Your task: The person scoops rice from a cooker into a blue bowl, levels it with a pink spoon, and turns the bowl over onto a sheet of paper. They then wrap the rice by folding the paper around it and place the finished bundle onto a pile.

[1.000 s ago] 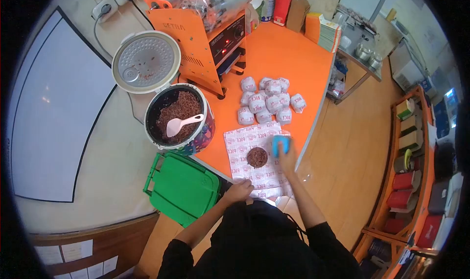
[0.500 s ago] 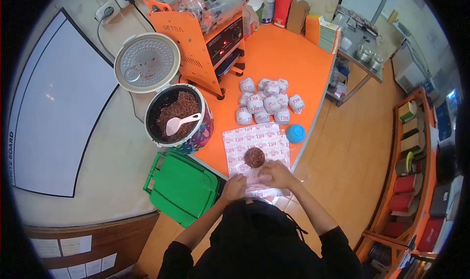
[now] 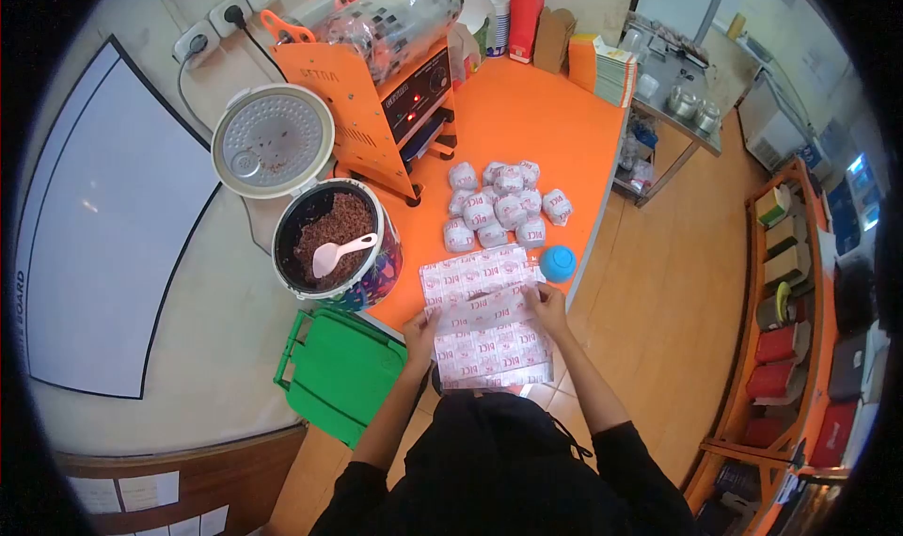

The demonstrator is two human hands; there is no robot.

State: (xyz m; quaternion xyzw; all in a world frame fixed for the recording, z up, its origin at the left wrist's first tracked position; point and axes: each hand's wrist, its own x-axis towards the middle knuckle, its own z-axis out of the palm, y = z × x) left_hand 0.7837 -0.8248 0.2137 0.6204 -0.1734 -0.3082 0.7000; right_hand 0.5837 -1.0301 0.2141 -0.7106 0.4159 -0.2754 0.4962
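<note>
We look from a single camera on the person's head, above the near edge of the orange table (image 3: 527,113). It faces forward and steeply down, close over the work.

We log positions from the paper sheets (image 3: 494,353): wrapped bundles (image 3: 509,209) just behind; cup (image 3: 558,264) beside the far right corner; cooker (image 3: 381,277) left, scoop (image 3: 327,259) on rice (image 3: 346,221) inside; machine (image 3: 350,103) behind-left; bin (image 3: 340,376) left, nearer us; shelving (image 3: 751,456) well apart, right.
</note>
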